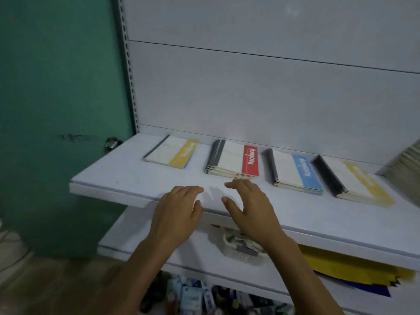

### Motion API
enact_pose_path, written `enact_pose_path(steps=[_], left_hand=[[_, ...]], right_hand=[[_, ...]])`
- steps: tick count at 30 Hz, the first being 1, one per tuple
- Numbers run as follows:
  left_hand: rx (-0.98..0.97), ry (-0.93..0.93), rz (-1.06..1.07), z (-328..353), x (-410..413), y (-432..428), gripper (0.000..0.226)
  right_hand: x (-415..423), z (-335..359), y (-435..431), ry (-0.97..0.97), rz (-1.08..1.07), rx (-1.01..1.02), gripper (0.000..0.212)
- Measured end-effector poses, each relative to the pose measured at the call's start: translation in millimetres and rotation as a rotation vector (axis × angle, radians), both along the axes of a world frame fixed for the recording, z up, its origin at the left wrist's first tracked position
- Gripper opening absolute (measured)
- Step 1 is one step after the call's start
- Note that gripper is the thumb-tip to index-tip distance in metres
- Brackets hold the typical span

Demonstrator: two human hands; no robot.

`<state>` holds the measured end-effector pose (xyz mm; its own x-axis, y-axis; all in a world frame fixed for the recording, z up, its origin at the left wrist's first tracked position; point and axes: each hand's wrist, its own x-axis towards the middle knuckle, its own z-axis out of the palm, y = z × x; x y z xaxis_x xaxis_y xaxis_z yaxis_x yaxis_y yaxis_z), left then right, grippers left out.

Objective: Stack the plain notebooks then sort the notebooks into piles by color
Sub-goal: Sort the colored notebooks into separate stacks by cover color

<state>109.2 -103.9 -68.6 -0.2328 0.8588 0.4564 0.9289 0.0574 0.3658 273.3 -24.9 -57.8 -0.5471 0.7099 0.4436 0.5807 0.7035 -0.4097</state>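
Observation:
Four piles of notebooks lie in a row on the white shelf [127, 178]. From the left: a small pile with a yellow band on top [171, 153] and a blue edge showing beneath, a red-banded pile [234, 162], a blue-banded pile [295, 171], and a yellow-banded pile [350, 180]. My left hand [179, 212] and my right hand [247, 205] hover over the shelf's front edge, just in front of the red pile. Both hold nothing, with fingers relaxed and slightly spread.
At the far right edge another stack of pale notebooks [406, 162] sits on the shelf. Below, a lower shelf holds a white basket [241, 253] and yellow and blue paper sheets [354, 269]. Small packets [193, 296] crowd the bottom. A green wall [56, 110] stands on the left.

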Motion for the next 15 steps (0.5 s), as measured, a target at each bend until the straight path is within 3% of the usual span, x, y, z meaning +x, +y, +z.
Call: enact_pose_path(steps=[9, 15], left_hand=[[-0.004, -0.022, 0.174, -8.6, -98.1, 10.7, 0.032], [-0.015, -0.003, 0.205, -10.4, -158.5, 50.9, 0.03]], right_hand=[[-123.9, -16.9, 40.5, -0.105, 0.22, -0.045, 0.041], [-233.2, -14.0, 123.5, -0.302, 0.226, -0.18, 0.061]])
